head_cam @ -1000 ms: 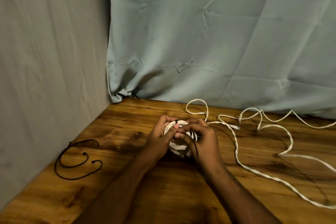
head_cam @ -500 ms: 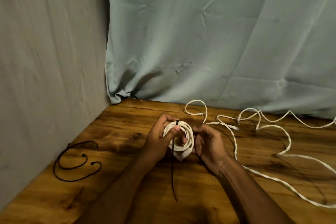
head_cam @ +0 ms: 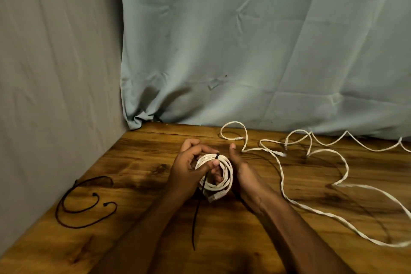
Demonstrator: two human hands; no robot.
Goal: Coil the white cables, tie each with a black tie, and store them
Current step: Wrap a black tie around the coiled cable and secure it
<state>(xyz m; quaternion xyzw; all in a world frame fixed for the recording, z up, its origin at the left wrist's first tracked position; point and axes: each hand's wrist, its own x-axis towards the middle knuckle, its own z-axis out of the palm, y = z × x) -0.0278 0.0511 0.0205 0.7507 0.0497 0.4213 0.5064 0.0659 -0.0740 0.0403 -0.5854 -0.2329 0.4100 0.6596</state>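
One white cable is wound into a coil (head_cam: 216,173) at the frame's center, a black tie (head_cam: 198,207) cinched at its twelve o'clock with the tail trailing toward six. The left hand (head_cam: 189,168) has its grip pinched on coil and tie; the right hand (head_cam: 241,171) cups alongside, grip loose. Loose white cables (head_cam: 282,182) sprawl at three o'clock, uncoiled; spare ties (head_cam: 86,203) lie at nine on the surface (head_cam: 138,162). No storage container is visible.
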